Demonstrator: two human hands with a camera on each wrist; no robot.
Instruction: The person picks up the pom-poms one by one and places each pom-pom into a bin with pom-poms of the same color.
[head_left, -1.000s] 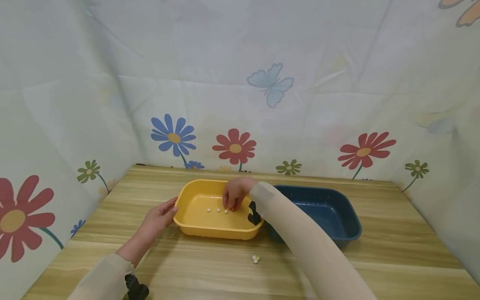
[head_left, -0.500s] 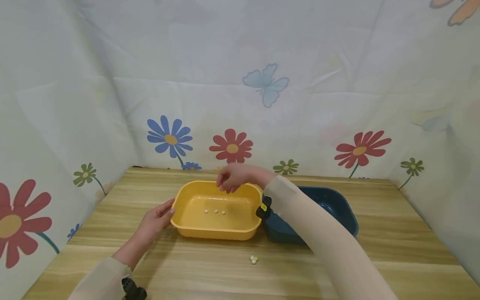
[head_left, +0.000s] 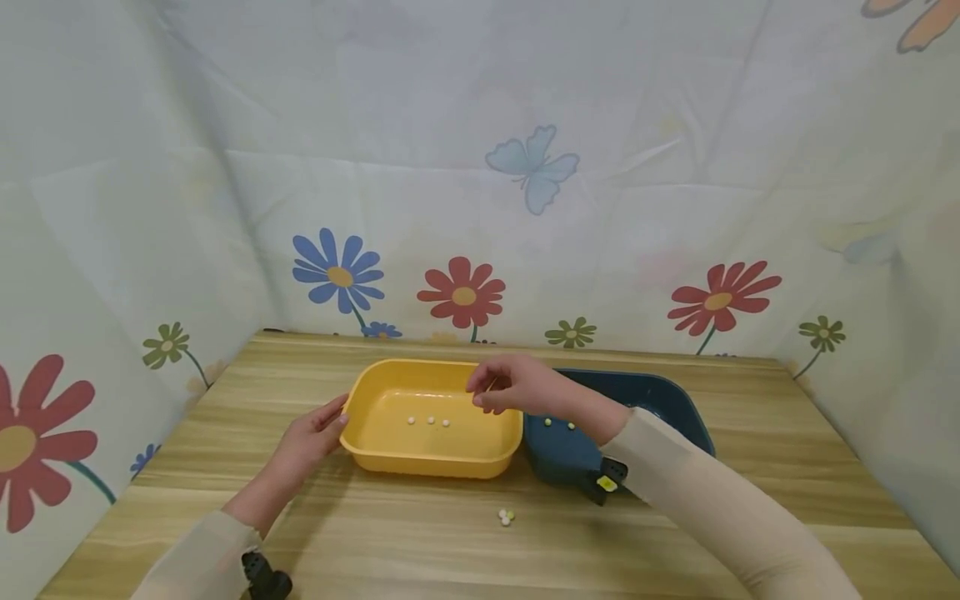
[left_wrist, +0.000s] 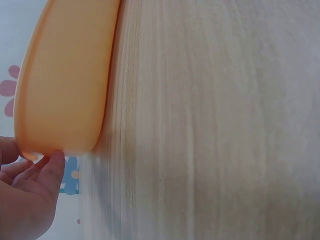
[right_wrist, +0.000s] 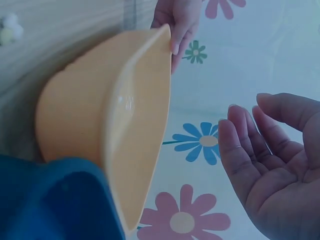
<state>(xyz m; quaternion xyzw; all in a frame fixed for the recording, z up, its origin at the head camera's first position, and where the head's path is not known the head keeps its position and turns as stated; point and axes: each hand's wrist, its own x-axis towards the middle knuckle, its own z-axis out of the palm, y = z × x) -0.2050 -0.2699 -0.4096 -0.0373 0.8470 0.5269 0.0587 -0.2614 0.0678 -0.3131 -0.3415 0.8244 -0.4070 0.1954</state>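
While the left hand [head_left: 309, 435] gripped the yellow tub [head_left: 431, 467] by its left rim, presumably to steady it, the right hand [head_left: 522, 386], fingers apart and visibly empty, hung over its right end, three beads [head_left: 431, 420] lying inside.

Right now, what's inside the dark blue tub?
Two small yellow-green pieces show inside the blue tub, toward its left. The right arm covers part of the interior; anything behind can't be seen.

Right grip [head_left: 520, 386] raised, loosely curved — left grip [head_left: 311, 435] lower.
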